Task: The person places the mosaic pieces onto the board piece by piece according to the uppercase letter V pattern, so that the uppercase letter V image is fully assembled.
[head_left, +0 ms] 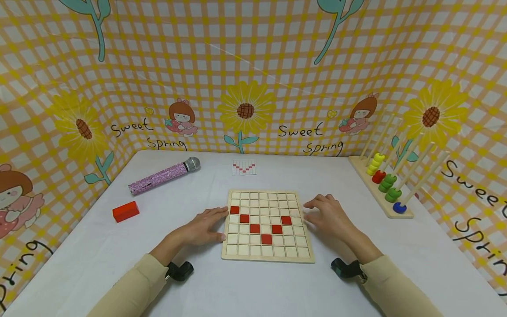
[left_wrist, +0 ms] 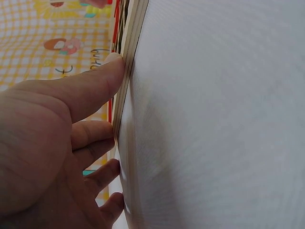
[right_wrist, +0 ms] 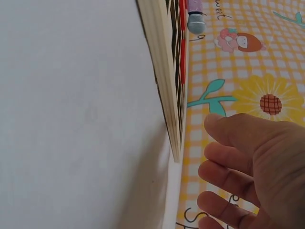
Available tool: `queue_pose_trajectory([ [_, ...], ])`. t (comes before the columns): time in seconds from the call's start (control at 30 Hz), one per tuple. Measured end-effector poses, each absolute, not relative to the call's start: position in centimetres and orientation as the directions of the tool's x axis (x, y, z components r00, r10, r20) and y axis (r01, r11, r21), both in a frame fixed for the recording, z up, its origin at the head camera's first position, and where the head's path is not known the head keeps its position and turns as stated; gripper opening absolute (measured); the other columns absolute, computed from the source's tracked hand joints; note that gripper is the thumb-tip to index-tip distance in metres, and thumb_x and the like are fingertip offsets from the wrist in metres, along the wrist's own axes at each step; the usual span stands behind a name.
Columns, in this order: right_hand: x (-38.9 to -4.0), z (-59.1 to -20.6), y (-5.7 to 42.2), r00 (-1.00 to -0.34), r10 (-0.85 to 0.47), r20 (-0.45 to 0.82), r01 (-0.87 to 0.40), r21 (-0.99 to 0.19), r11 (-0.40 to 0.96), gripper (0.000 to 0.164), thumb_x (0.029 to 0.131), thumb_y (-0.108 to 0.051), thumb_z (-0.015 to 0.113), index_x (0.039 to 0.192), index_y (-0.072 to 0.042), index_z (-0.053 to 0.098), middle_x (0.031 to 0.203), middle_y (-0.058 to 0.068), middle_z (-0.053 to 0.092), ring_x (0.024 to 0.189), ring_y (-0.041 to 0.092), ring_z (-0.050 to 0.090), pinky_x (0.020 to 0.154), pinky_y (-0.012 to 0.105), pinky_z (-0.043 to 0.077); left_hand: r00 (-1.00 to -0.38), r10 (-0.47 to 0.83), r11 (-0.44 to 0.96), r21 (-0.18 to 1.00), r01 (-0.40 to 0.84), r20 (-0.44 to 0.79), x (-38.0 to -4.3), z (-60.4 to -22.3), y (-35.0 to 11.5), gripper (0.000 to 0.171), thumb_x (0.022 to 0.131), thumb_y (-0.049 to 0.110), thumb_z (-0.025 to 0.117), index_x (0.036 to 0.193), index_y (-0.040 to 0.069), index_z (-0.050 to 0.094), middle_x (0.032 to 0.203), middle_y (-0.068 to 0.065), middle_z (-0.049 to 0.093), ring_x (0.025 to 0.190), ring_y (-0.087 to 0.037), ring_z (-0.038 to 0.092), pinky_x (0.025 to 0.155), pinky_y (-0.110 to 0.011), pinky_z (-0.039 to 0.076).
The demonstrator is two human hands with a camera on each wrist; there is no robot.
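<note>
A square wooden grid board (head_left: 267,259) lies flat on the table, with several red square tiles (head_left: 266,239) in its cells forming a slanted V, longer on the left. My left hand (head_left: 202,228) rests along the board's left edge; in the left wrist view the thumb (left_wrist: 97,88) lies against the rim, and the other fingers reach down past it. Just off the right edge hovers my right hand (head_left: 328,215), its fingers loosely bent and nothing in them. The right wrist view shows those fingers (right_wrist: 226,179) apart from the board's side (right_wrist: 162,71).
Behind the board lies a small card (head_left: 244,167) printed with a red V of squares. On the left are a glittery pink microphone (head_left: 162,177) and a red block (head_left: 126,211). A wooden peg stand (head_left: 400,215) with coloured beads stands at the right. Patterned cloth (head_left: 245,57) surrounds the table.
</note>
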State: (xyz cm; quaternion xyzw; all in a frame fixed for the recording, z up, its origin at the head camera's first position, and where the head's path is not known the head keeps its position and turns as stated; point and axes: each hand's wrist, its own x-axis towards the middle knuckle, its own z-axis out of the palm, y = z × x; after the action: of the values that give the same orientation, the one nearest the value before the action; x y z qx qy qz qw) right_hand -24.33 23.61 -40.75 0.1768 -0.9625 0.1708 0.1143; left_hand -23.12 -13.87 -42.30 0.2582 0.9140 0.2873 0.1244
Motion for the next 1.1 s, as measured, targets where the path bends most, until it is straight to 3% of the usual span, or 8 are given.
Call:
queue_pose_trajectory([
  [0.3, -24.5, -40.7, 25.3, -0.925, -0.244, 0.29, -0.329, -0.295, 0.897, 0.031, 0.077, -0.019, 0.075, 0.104, -0.003, 0.07, 0.096, 0.01, 0.064, 0.093, 0.03, 0.049, 0.078, 0.044, 0.038, -0.831, 0.552, 0.693, 0.591, 0.413, -0.066, -23.0, -42.2, -13.9, 0.071, 0.086, 0.026, 0.068, 0.145, 0.005, 0.035, 0.154, -0.011, 0.029, 0.143, -0.036, 0.022, 0.114, -0.059, 0.019],
  [0.47, -24.8, -40.7, 26.4, -0.951, -0.195, 0.24, -0.266, -0.316, 0.911, 0.036, 0.078, -0.021, 0.074, 0.107, -0.001, 0.069, 0.099, 0.014, 0.063, 0.092, 0.03, 0.047, 0.075, 0.04, 0.036, -0.83, 0.554, 0.691, 0.59, 0.417, -0.062, -23.1, -42.2, -13.9, 0.07, 0.086, 0.026, 0.068, 0.145, 0.005, 0.036, 0.154, -0.011, 0.03, 0.143, -0.037, 0.022, 0.114, -0.059, 0.019],
  [0.73, -25.2, -40.9, 27.8, -0.97, -0.158, 0.183, -0.209, -0.307, 0.929, 0.041, 0.079, -0.023, 0.074, 0.112, 0.001, 0.066, 0.108, 0.022, 0.06, 0.1, 0.039, 0.045, 0.081, 0.05, 0.04, -0.829, 0.555, 0.692, 0.588, 0.419, -0.063, -23.1, -42.2, -13.9, 0.07, 0.086, 0.026, 0.067, 0.145, 0.005, 0.036, 0.154, -0.011, 0.029, 0.143, -0.037, 0.022, 0.114, -0.059, 0.019],
  [1.1, -25.6, -41.2, 29.3, -0.984, -0.109, 0.141, -0.147, -0.294, 0.944, 0.042, 0.079, -0.024, 0.074, 0.111, 0.002, 0.066, 0.106, 0.024, 0.06, 0.096, 0.038, 0.046, 0.079, 0.05, 0.039, -0.829, 0.555, 0.698, 0.58, 0.42, -0.067, -22.9, -42.2, -13.8, 0.07, 0.087, 0.027, 0.066, 0.145, 0.005, 0.035, 0.155, -0.011, 0.028, 0.144, -0.036, 0.021, 0.114, -0.059, 0.018],
])
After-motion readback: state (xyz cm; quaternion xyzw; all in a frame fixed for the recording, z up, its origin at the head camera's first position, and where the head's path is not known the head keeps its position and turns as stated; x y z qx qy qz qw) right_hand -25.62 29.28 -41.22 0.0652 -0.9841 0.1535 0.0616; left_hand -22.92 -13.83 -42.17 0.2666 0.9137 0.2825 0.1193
